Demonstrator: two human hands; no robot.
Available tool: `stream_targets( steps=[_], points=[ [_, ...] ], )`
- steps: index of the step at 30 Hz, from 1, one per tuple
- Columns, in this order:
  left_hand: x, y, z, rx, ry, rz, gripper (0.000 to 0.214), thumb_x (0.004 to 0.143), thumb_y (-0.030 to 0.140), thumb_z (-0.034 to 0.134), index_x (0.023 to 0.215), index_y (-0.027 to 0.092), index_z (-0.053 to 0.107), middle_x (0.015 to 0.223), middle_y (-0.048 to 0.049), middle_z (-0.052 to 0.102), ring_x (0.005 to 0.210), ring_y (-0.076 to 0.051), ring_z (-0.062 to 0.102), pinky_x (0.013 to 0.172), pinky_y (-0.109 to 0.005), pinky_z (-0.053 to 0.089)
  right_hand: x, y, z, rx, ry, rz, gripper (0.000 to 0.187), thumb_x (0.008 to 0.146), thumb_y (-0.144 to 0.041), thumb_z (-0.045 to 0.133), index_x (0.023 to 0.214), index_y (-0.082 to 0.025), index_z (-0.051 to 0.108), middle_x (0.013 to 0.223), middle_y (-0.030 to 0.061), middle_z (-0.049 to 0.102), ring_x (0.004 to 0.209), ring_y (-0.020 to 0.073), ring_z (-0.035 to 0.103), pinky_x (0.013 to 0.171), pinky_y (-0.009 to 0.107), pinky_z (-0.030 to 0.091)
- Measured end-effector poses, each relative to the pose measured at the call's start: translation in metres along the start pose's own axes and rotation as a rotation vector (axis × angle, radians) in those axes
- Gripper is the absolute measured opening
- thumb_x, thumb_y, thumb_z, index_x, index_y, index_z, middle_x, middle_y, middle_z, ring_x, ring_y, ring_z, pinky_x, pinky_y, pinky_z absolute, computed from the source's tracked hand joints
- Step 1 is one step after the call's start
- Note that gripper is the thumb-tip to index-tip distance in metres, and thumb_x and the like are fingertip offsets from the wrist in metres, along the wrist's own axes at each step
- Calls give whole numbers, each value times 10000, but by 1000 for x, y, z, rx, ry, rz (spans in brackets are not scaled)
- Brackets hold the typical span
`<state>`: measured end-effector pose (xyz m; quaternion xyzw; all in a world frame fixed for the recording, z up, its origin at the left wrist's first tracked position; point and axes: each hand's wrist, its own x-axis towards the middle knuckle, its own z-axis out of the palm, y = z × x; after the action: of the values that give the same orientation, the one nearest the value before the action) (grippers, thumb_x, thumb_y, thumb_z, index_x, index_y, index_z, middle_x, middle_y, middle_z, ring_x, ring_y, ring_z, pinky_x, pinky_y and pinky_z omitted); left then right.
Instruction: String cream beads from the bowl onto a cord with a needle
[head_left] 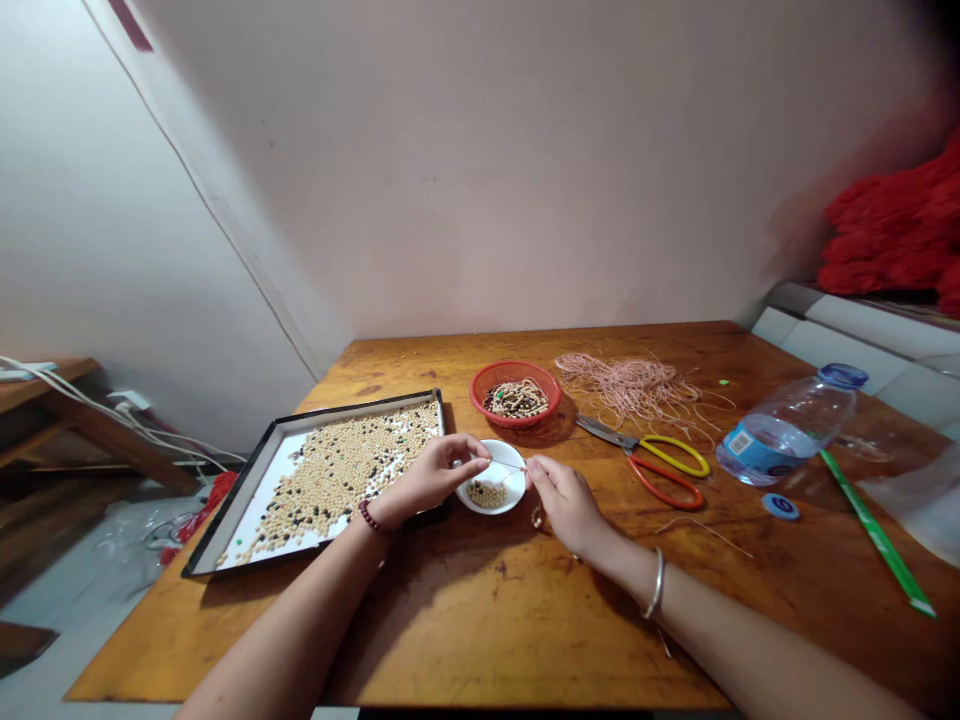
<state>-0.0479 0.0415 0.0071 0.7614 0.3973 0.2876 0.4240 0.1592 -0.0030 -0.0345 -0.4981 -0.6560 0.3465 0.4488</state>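
Stretching taut, thin strand point(508, 464); small beads point(486, 494), mostly cream

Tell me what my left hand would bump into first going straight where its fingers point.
Probably your right hand, just across the white bowl from your left hand; this one view leaves depth uncertain.

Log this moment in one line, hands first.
left hand: pinching thin strand | right hand: pinching same strand | below: white bowl with beads | left: bead tray | right: scissors
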Motion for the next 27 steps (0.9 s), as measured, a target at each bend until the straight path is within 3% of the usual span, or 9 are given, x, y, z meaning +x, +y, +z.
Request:
stream_targets(
  steps=[15, 20, 24, 27],
  points=[
    [-2, 7, 3, 152, 64, 34, 308, 872, 443, 556, 913, 153, 651, 864, -51, 658, 759, -140, 574, 667, -240, 457, 2, 1, -1, -95, 33, -23, 381, 952, -409, 331, 665, -198, 468, 598, 5, 538, 589, 154, 509, 572, 245, 320],
    [-6, 8, 6, 513, 156, 191, 199, 915, 338, 509, 895, 181, 630, 857, -43, 649, 754, -139, 572, 694, -252, 444, 3, 4, -1, -165, 40, -23, 380, 954, -389, 337, 660, -193, 477, 585, 2, 532, 570, 147, 505, 561, 245, 306],
    [-9, 9, 4, 877, 136, 322, 244, 961, 317, 419, 954, 191, 629, 893, -63, 647, 818, -170, 582, 733, -286, 439, 3, 5, -3, -196, 31, -35, 380, 955, -380, 340, 658, -194, 487, 589, 4, 547, 571, 147, 515, 562, 247, 310],
    [-11, 14, 4, 1015, 119, 391, 255, 968, 298, 406, 982, 184, 633, 916, -75, 648, 842, -185, 558, 739, -300, 444, 3, 5, -3, -202, 27, -27, 383, 955, -388, 339, 661, -195, 490, 595, 6, 557, 581, 150, 522, 568, 248, 317]
  ],
)
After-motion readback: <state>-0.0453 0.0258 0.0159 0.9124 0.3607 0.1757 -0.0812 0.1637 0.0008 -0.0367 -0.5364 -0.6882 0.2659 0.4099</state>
